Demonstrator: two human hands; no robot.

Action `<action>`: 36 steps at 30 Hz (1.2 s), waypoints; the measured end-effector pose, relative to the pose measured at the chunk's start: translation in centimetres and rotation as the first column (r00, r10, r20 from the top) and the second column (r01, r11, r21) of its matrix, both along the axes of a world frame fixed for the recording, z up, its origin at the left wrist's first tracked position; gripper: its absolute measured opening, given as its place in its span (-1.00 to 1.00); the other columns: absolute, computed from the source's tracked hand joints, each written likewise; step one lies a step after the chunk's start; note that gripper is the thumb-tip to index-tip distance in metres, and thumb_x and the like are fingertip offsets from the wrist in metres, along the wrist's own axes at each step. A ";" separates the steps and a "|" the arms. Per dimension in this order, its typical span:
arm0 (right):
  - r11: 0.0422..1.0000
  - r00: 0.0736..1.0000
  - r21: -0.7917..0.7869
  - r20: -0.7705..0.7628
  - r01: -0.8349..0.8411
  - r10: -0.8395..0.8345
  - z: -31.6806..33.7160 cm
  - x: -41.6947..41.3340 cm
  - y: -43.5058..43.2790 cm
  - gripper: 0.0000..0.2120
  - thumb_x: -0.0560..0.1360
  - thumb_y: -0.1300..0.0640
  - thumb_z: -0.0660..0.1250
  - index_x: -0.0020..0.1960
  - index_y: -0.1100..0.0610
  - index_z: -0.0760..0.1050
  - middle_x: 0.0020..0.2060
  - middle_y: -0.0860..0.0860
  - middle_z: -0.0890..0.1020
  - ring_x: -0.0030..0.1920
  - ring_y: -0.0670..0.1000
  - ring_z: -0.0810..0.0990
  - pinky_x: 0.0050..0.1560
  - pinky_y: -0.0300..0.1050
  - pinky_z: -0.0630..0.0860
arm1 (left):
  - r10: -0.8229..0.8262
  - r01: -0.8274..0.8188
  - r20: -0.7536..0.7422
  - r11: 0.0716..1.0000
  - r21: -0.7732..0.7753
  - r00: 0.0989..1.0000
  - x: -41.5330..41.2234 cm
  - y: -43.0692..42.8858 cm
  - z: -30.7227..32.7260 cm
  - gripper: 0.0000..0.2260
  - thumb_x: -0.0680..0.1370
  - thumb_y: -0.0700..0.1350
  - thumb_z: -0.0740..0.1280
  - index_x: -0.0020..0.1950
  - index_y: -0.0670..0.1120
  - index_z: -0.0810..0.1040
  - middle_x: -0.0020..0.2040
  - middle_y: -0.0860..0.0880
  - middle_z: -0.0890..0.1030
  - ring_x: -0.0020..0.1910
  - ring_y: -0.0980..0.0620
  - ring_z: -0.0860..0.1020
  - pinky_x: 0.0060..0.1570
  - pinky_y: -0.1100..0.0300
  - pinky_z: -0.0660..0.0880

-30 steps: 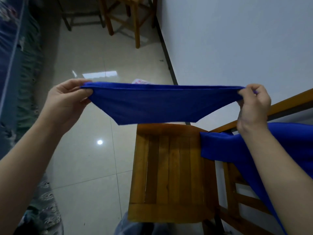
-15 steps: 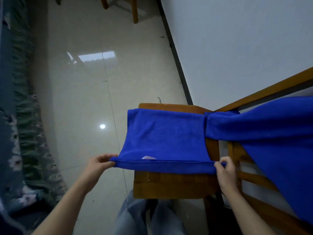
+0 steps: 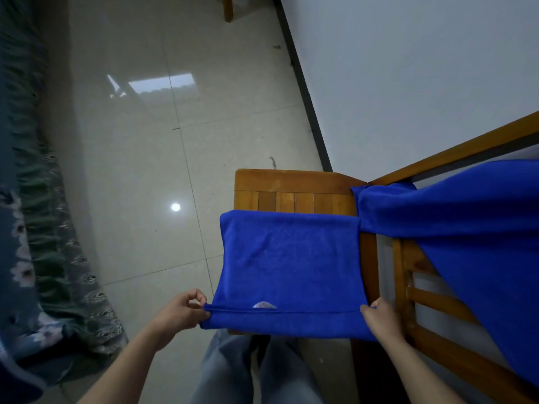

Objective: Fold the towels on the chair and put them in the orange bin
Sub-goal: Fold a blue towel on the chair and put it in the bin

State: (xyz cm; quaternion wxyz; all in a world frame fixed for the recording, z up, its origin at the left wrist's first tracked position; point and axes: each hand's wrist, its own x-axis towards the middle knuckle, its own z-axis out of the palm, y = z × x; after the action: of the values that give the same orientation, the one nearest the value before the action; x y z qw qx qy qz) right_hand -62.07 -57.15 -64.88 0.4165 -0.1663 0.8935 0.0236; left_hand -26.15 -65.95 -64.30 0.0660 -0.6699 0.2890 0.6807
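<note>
Glossy floor tiles [image 3: 140, 170] are reflecting a ceiling light left of the wooden chair [image 3: 294, 183]. At the seat's near-left corner, the left hand [image 3: 178, 313] is pinching the blue towel [image 3: 291, 263] by its near hem, fingers [image 3: 192, 298] curled onto the cloth. That towel is lying flat across the seat, its longer axis seemingly running left to right. At the near-right corner, the right hand [image 3: 379, 319] is gripping the hem's other end. Both hands are sitting equally close, so the next fold probably means carrying that hem toward the far edge. A second blue towel [image 3: 455, 228] is hanging over the backrest. No orange bin is showing.
</note>
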 end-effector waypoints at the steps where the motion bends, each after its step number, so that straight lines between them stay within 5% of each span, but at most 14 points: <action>1: 1.000 1.000 0.002 -0.002 -0.008 0.008 -0.1 0.0 -0.1 -0.79 0.50 0.21 0.27 -0.28 0.16 0.31 -0.39 0.06 0.38 -0.38 0.01 0.37 -0.39 -0.15 0.27 | 0.005 -0.005 -0.004 1.000 -0.003 1.000 -0.1 -0.2 0.0 -0.83 0.47 -0.40 0.28 -0.20 -0.16 0.40 -0.25 -0.15 0.56 -0.31 0.00 0.44 -0.33 0.23 0.39; 9: 0.946 0.996 -0.311 0.039 0.094 -0.086 0.4 -0.3 -3.6 -0.82 0.50 0.25 0.24 -0.24 0.11 0.30 -0.33 0.09 0.38 -0.32 0.07 0.41 -0.32 -0.11 0.30 | 0.214 -0.223 -0.070 0.963 -0.150 0.974 -0.4 -2.8 0.4 -0.85 0.48 -0.40 0.26 -0.21 -0.18 0.42 -0.24 -0.14 0.61 -0.15 -0.11 0.56 -0.11 0.06 0.49; 15: 0.878 0.992 -0.466 -0.014 0.106 -0.127 0.1 0.3 -6.7 -0.90 0.51 0.26 0.22 -0.14 0.14 0.31 -0.36 0.03 0.36 -0.39 -0.01 0.35 -0.39 -0.17 0.28 | 0.313 -0.304 -0.025 0.900 -0.313 0.950 -2.2 -4.9 -0.7 -0.84 0.52 -0.35 0.24 -0.21 -0.13 0.41 -0.21 -0.09 0.56 -0.17 -0.06 0.49 -0.20 0.12 0.43; 36: 0.803 0.987 -0.585 -0.025 0.116 -0.161 -4.1 -0.3 -12.9 -0.90 0.54 0.29 0.18 -0.05 0.17 0.26 -0.30 -0.01 0.35 -0.38 -0.08 0.34 -0.44 -0.40 0.32 | 0.463 -0.382 0.047 0.780 -0.495 0.885 -6.4 -10.4 -4.9 -0.79 0.57 -0.28 0.20 -0.20 -0.01 0.35 -0.21 -0.04 0.49 -0.21 0.03 0.43 -0.21 0.18 0.38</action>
State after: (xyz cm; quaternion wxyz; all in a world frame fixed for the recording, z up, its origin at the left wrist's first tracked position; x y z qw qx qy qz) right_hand -62.34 -70.09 -69.01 0.3135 -0.2190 0.8822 -0.2748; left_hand -32.53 -76.36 -69.24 -0.2301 -0.7672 0.2812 0.5286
